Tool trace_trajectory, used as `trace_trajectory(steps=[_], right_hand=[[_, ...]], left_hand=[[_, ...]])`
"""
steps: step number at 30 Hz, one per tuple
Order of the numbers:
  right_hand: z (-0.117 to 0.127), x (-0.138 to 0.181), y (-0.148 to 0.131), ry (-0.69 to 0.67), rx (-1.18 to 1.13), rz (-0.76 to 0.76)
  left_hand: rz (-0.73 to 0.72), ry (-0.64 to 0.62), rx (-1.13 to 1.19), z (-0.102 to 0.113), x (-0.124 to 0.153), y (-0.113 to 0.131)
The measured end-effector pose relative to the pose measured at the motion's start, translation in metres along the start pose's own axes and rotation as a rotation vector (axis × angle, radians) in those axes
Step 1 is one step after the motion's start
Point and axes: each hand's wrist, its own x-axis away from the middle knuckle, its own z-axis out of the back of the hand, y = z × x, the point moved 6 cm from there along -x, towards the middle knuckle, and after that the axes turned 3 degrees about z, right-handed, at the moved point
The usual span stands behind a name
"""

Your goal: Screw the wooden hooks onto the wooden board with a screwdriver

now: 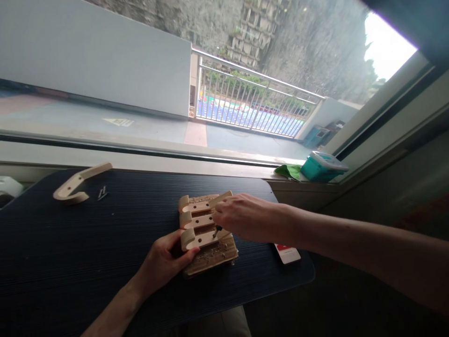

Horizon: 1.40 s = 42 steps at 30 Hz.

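Three hook-shaped wooden pieces [204, 220] with round holes lie side by side on a brown board [213, 262] strewn with wood shavings. My left hand [164, 260] is closed around the curved end of the nearest piece, thumb along its near side. Above the right part of the pieces, my right hand [242, 216] is closed around a small hand tool [218, 229]; mostly its dark shaft shows. The tool's tip meets the nearest piece at its right hole. My fingers hide the handle, so its exact kind is unclear.
Another wooden hook [72, 187] lies on the dark table [105, 248] at the left, beside small metal bits [102, 192]. A red-and-white card [288, 253] lies near the right edge. A teal box [322, 167] and green cloth [288, 171] sit on the windowsill.
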Motion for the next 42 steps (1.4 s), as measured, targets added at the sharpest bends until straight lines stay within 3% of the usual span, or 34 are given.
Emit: trace_trajectory(steps=[8, 13, 20, 25, 36, 42], right_hand=[[-0.005, -0.006, 0.01, -0.112, -0.07, -0.145], [-0.001, -0.001, 0.012, -0.054, -0.042, -0.202], [0.01, 0.014, 0.002, 0.027, 0.005, -0.011], [0.004, 0.011, -0.003, 0.095, -0.009, 0.068], [-0.011, -0.003, 0.006, 0.16, -0.029, -0.217], [-0.007, 0.008, 0.011, 0.161, -0.006, -0.169]], left_hand=[[0.007, 0.009, 0.009, -0.001, -0.001, 0.0], [-0.002, 0.018, 0.024, 0.0, -0.001, 0.002], [0.015, 0.005, 0.036, -0.001, 0.0, 0.001], [0.022, 0.006, 0.019, -0.001, -0.001, -0.001], [0.006, -0.002, 0.037, -0.001, 0.0, -0.001], [0.007, 0.002, 0.064, -0.001, 0.0, 0.002]])
